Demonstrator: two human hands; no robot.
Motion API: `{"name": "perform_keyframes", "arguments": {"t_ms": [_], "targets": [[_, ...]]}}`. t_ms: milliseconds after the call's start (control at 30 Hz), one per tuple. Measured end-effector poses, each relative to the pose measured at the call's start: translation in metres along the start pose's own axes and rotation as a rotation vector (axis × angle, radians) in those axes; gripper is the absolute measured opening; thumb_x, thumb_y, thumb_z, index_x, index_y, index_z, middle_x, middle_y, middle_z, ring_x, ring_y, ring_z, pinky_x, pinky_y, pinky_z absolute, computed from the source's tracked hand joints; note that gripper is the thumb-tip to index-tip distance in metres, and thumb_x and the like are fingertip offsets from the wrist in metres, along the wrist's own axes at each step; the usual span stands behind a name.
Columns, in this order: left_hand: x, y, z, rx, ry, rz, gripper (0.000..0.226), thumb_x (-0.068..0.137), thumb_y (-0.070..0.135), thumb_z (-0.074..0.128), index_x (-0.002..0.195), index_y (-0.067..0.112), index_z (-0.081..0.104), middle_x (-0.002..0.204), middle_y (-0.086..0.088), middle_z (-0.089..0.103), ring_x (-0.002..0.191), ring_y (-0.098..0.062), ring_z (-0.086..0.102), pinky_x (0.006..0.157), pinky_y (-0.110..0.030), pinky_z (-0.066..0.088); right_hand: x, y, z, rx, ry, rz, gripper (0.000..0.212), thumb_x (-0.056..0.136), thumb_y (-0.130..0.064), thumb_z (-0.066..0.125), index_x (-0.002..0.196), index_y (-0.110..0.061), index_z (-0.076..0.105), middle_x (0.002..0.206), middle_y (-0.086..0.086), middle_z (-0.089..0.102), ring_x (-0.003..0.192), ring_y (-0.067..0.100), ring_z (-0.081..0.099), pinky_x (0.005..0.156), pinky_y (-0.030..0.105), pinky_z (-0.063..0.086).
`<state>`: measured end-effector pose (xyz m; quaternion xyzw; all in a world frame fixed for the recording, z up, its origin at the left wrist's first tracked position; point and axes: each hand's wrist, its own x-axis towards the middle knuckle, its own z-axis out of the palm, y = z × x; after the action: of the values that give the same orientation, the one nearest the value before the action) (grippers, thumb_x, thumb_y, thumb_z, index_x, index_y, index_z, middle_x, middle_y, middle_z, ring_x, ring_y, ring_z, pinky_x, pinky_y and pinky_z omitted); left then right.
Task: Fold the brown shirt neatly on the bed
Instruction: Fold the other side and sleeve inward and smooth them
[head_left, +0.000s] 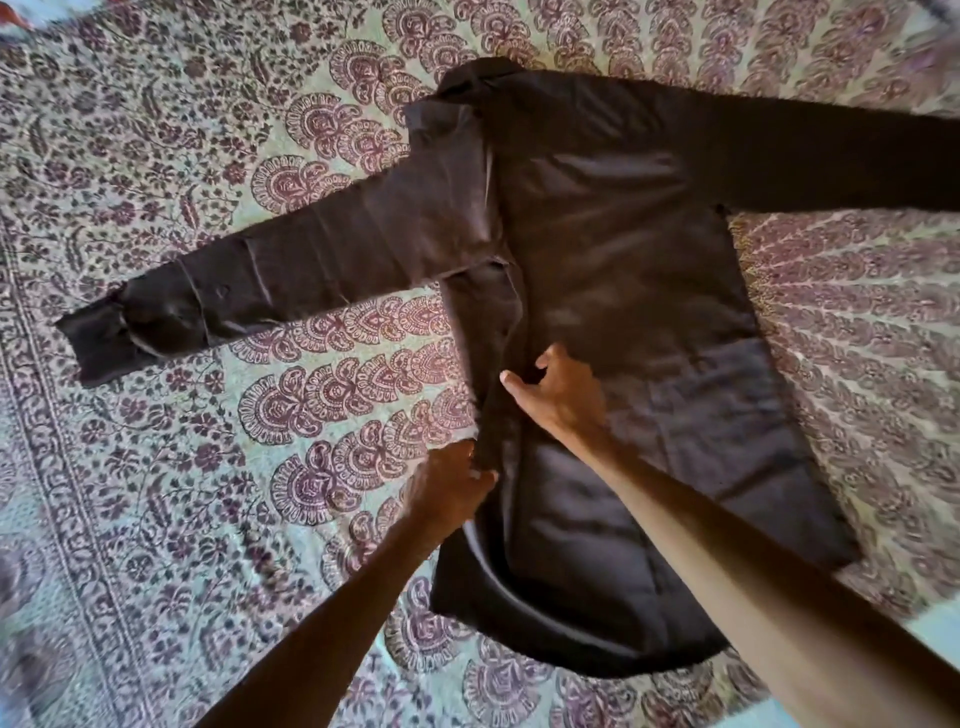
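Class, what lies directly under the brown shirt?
The patterned bedspread shows all around the brown shirt and evidently continues beneath it. Whatever else may lie underneath is covered by the fabric.

Both bare forearms reach forward from the bottom of the view, the right one crossing higher and farther than the left. The left hand (451, 486) pinches a fold of the shirt (613, 291) along its left edge. The right hand (558, 392), just beyond, rests on that same edge with thumb and fingers curled around the cloth.
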<state>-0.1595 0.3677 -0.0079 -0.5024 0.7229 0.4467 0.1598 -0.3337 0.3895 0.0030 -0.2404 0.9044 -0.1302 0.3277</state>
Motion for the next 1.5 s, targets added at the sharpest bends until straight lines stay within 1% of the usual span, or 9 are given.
{"name": "perform_keyframes", "arguments": {"t_ms": [133, 367, 533, 633, 767, 1067, 1200, 1333, 1500], "targets": [[-0.039, -0.001, 0.030, -0.048, -0.031, 0.098, 0.038, 0.077, 0.029, 0.068, 0.113, 0.016, 0.061, 0.094, -0.008, 0.073, 0.088, -0.026, 0.069, 0.071, -0.030, 0.053, -0.020, -0.006, 0.002, -0.008, -0.020, 0.095, 0.069, 0.071, -0.074, 0.058, 0.112, -0.018, 0.057, 0.115, 0.010, 0.066, 0.110, 0.035, 0.062, 0.087, 0.040, 0.050], [-0.084, 0.006, 0.072, -0.050, -0.282, 0.162, 0.047, 0.078, 0.027, 0.068, 0.123, 0.019, 0.056, 0.104, -0.008, 0.072, 0.092, -0.025, 0.069, 0.081, -0.037, 0.056, -0.046, 0.031, -0.005, -0.031, -0.202, 0.150, 0.020, 0.080, -0.022, 0.061, 0.098, -0.015, 0.062, 0.114, 0.011, 0.064, 0.106, 0.035, 0.062, 0.078, 0.031, 0.050], [-0.108, -0.001, 0.095, 0.291, -0.140, 0.260, 0.074, 0.065, 0.046, 0.070, 0.131, 0.023, 0.043, 0.136, -0.005, 0.039, 0.123, -0.026, 0.039, 0.101, -0.045, 0.039, -0.071, 0.084, 0.007, 0.118, -0.268, 0.204, 0.041, 0.076, -0.019, 0.071, 0.114, -0.009, 0.064, 0.115, 0.012, 0.068, 0.101, 0.029, 0.067, 0.078, 0.044, 0.059], [-0.121, -0.008, 0.109, 0.242, -0.157, 0.276, 0.086, 0.069, 0.032, 0.070, 0.143, 0.022, 0.027, 0.144, -0.007, 0.028, 0.125, -0.030, 0.039, 0.094, -0.046, 0.049, -0.082, 0.105, 0.012, 0.309, -0.316, 0.285, 0.062, 0.082, -0.013, 0.074, 0.139, -0.011, 0.049, 0.134, 0.010, 0.056, 0.106, 0.021, 0.062, 0.070, 0.038, 0.060], [-0.142, -0.018, 0.129, 0.165, 0.010, 0.252, 0.060, 0.080, 0.009, 0.061, 0.134, 0.015, 0.035, 0.126, -0.008, 0.049, 0.110, -0.032, 0.056, 0.082, -0.045, 0.050, -0.092, 0.125, 0.015, 0.408, -0.365, 0.309, 0.066, 0.078, -0.008, 0.077, 0.139, -0.014, 0.051, 0.129, 0.009, 0.060, 0.100, 0.017, 0.062, 0.050, 0.027, 0.056], [-0.165, -0.021, 0.159, -0.001, 0.313, 0.212, 0.062, 0.068, -0.012, 0.057, 0.128, 0.003, 0.049, 0.103, -0.014, 0.055, 0.082, -0.030, 0.055, 0.063, -0.039, 0.048, -0.127, 0.171, 0.028, 0.379, -0.473, 0.296, 0.028, 0.085, -0.011, 0.072, 0.111, -0.006, 0.065, 0.101, 0.014, 0.064, 0.076, 0.024, 0.067, 0.070, 0.045, 0.061], [-0.180, -0.017, 0.174, 0.047, 0.289, 0.258, 0.049, 0.069, -0.008, 0.061, 0.110, 0.014, 0.045, 0.092, -0.011, 0.059, 0.074, -0.028, 0.060, 0.051, -0.036, 0.051, -0.140, 0.189, 0.025, 0.406, -0.449, 0.250, 0.019, 0.079, -0.022, 0.080, 0.075, -0.016, 0.062, 0.081, 0.011, 0.064, 0.066, 0.020, 0.066, 0.057, 0.038, 0.060], [-0.191, -0.020, 0.190, 0.014, 0.168, 0.316, 0.033, 0.080, 0.006, 0.052, 0.108, 0.019, 0.042, 0.085, -0.009, 0.059, 0.055, -0.026, 0.061, 0.041, -0.036, 0.049, -0.156, 0.203, 0.028, 0.257, -0.458, 0.197, 0.024, 0.079, -0.016, 0.080, 0.070, -0.015, 0.057, 0.064, 0.008, 0.069, 0.046, 0.013, 0.065, 0.044, 0.029, 0.056], [-0.176, -0.019, 0.173, -0.026, 0.330, 0.298, 0.013, 0.089, 0.017, 0.044, 0.095, 0.014, 0.055, 0.080, 0.000, 0.061, 0.044, -0.008, 0.049, 0.033, -0.013, 0.032, -0.163, 0.219, 0.031, -0.003, -0.422, 0.136, 0.034, 0.072, -0.048, 0.075, 0.069, -0.019, 0.058, 0.059, 0.001, 0.071, 0.057, 0.019, 0.071, 0.065, 0.042, 0.060]]}}
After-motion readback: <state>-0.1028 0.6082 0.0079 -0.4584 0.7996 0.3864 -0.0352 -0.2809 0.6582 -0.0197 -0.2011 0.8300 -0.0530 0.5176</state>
